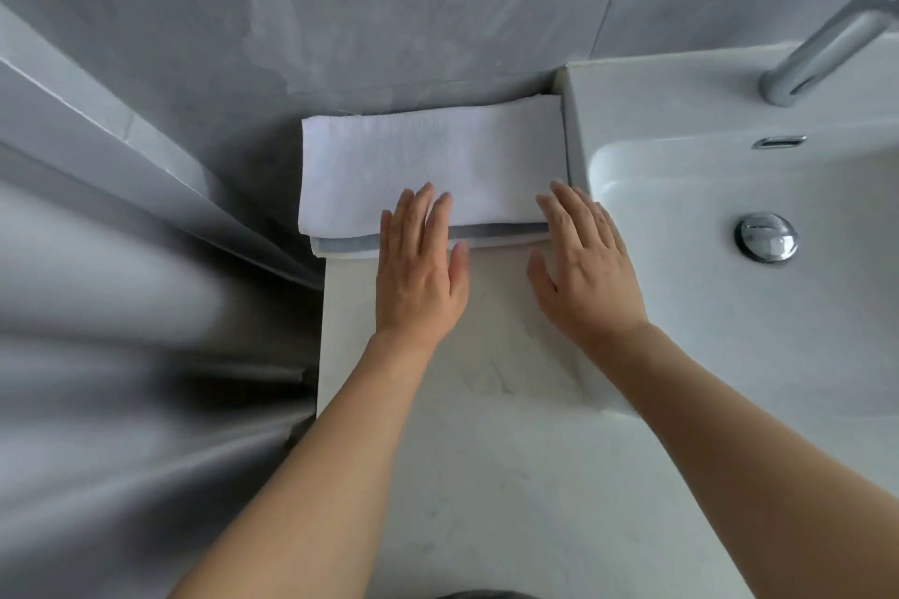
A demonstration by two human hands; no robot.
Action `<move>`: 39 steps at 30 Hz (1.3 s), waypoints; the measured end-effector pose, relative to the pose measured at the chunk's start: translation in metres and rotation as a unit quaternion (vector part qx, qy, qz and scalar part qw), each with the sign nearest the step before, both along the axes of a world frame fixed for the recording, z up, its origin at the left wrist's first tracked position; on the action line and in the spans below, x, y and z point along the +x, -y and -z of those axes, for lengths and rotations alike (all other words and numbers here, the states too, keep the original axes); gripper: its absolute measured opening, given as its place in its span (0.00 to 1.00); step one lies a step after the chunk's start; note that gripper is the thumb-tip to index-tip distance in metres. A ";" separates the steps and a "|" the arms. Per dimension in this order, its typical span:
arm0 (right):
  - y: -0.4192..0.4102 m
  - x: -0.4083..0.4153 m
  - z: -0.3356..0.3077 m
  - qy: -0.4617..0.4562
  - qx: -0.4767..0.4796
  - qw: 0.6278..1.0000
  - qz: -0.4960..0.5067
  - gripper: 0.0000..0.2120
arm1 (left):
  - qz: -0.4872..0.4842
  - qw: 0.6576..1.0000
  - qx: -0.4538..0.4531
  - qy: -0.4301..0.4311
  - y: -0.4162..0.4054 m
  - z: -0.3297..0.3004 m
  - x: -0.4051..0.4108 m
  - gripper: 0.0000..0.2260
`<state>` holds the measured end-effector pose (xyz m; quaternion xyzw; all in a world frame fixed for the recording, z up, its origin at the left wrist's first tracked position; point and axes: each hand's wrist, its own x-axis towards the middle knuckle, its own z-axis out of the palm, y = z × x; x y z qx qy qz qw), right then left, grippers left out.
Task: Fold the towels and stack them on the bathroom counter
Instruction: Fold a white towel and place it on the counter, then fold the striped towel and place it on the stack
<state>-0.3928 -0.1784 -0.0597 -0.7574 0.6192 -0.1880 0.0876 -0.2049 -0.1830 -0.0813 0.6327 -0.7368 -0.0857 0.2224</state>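
Observation:
A folded white towel (428, 161) lies on top of a small stack at the back of the pale marble counter (486, 404), against the grey wall. Under it a grey towel (350, 243) shows as a thin edge, with another white layer below. My left hand (418, 272) lies flat with straight fingers, its fingertips on the stack's near edge. My right hand (584, 268) is also flat, fingers straight, touching the stack's near right corner beside the sink.
A white sink basin (729, 306) with a chrome drain plug (766, 236) fills the right side. A chrome tap (822, 49) rises at the upper right. The counter's left edge drops off beside a grey wall and ledge (121, 146).

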 end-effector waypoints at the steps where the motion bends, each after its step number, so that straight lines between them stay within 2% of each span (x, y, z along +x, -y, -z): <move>1: -0.009 -0.008 -0.004 0.009 -0.006 1.000 0.006 0.26 | 0.005 1.000 -0.012 -0.014 -0.006 -0.006 -0.007 0.21; 9: -0.066 -0.114 -0.023 0.039 -0.021 0.998 0.054 0.24 | 0.067 0.996 -0.025 -0.058 -0.045 -0.035 -0.118 0.19; 20: -0.142 -0.288 -0.026 0.039 -0.012 0.995 0.089 0.23 | 0.087 0.993 -0.006 -0.079 -0.116 -0.037 -0.302 0.22; 30: -0.145 -0.387 -0.011 0.050 -0.052 0.990 0.122 0.22 | 0.115 0.990 0.007 -0.086 -0.109 -0.023 -0.407 0.22; 34: -0.148 -0.452 -0.003 0.062 -0.060 0.986 0.142 0.22 | 0.129 0.988 0.024 -0.083 -0.115 -0.020 -0.469 0.22; 39: -0.138 -0.553 0.012 0.063 -0.052 0.988 0.130 0.22 | 0.102 0.991 0.019 -0.084 -0.118 -0.019 -0.575 0.22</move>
